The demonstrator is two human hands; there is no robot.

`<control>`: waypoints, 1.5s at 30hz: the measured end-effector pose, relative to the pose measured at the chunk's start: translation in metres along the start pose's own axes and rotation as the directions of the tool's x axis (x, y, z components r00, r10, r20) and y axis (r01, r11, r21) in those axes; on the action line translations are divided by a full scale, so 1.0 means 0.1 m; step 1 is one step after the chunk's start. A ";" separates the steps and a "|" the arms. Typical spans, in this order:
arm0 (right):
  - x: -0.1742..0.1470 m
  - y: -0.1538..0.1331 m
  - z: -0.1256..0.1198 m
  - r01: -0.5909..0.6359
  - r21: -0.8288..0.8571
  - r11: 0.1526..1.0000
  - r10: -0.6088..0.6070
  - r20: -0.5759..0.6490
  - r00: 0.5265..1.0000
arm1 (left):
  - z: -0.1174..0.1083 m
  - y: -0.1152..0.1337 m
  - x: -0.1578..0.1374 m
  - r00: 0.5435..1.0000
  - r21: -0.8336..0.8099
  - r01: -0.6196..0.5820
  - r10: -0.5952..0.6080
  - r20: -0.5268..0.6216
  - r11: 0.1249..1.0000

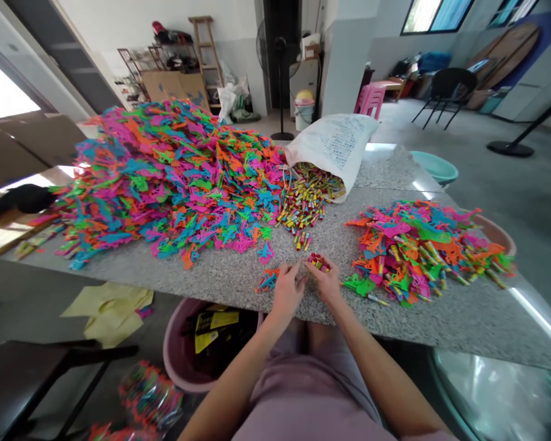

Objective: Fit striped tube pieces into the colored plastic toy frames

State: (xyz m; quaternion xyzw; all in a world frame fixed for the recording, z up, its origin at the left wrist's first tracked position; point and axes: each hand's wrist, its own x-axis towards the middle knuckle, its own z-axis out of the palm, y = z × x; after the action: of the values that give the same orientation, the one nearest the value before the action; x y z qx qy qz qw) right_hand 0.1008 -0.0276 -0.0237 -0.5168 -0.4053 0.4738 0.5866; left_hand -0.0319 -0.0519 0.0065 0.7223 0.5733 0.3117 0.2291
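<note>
My left hand (288, 291) is closed near the front edge of the granite table, fingertips pinched together. Whatever is between them is too small to make out. Close beside it, my right hand (329, 283) has its fingers curled around a small bunch of red-and-yellow tubes (319, 262). The fingertips of both hands nearly meet. Left of my left hand lie a few orange and blue plastic pieces (267, 280). Just beyond my hands, loose tubes (302, 240) trail from a larger spill (314, 190) at the mouth of a white sack (335, 144).
A large heap of colourful plastic pieces (179, 177) covers the table's left side. On the right sits a smaller pile of pieces with tubes (422, 251). Below the granite tabletop (239, 269) stand a pink tub (172, 355) and a dark chair (22, 380).
</note>
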 end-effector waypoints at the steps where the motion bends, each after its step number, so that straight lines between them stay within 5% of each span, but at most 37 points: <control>1: -0.02 0.02 -0.01 0.066 -0.117 0.991 -0.065 0.010 0.998 | -0.06 -0.06 -0.05 0.999 0.095 0.037 -0.033 -0.043 0.995; 4: -0.06 0.07 -0.04 0.202 -0.378 0.903 -0.177 0.101 0.979 | -0.27 -0.31 -0.16 0.969 0.378 0.245 -0.210 -0.132 0.893; 7: -0.09 0.08 -0.02 0.209 -0.397 0.894 -0.198 0.068 0.978 | -0.41 -0.49 -0.20 0.924 0.434 0.380 -0.358 -0.136 0.817; 12: -0.19 -0.04 0.04 0.176 -0.255 0.951 -0.148 0.125 0.981 | -0.37 -0.42 -0.19 0.980 0.001 0.199 -0.199 0.013 0.980; 15: -0.32 -0.16 0.04 0.129 -0.190 0.973 -0.087 0.213 0.973 | -0.37 -0.27 -0.18 0.989 -0.294 0.120 -0.088 0.117 0.948; 17: -0.42 -0.24 0.04 0.044 -0.142 0.989 -0.005 0.264 0.965 | -0.39 -0.18 -0.19 0.986 -0.485 0.161 -0.114 0.125 0.859; 21: -0.62 -0.36 0.03 -0.127 -0.048 0.991 0.135 0.265 0.955 | -0.43 -0.02 -0.26 0.946 -0.795 0.299 -0.273 0.175 0.528; 24: -0.73 -0.44 -0.02 -0.021 -0.098 0.995 0.040 0.191 0.981 | -0.44 0.09 -0.35 0.912 -0.845 0.342 -0.364 0.191 0.412; 33: -0.85 -0.69 -0.11 0.333 -0.413 0.848 -0.229 0.281 0.932 | -0.41 0.17 -0.42 0.938 -0.813 0.276 -0.327 0.112 0.513; 38: -0.83 -0.72 -0.15 0.422 -0.501 0.756 -0.231 0.399 0.887 | -0.42 0.15 -0.40 0.943 -0.809 0.280 -0.307 0.130 0.517; 45: -0.75 -0.75 -0.25 0.483 -0.471 0.738 -0.169 0.565 0.808 | -0.50 0.16 -0.36 0.954 -0.797 0.299 -0.198 0.227 0.525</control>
State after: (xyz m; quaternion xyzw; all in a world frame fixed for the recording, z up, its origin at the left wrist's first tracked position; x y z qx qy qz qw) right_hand 0.1184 -0.1074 0.0481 -0.4550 -0.7534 0.3218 0.3492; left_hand -0.0620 -0.0923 0.0463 0.4581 0.4449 0.4671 0.6116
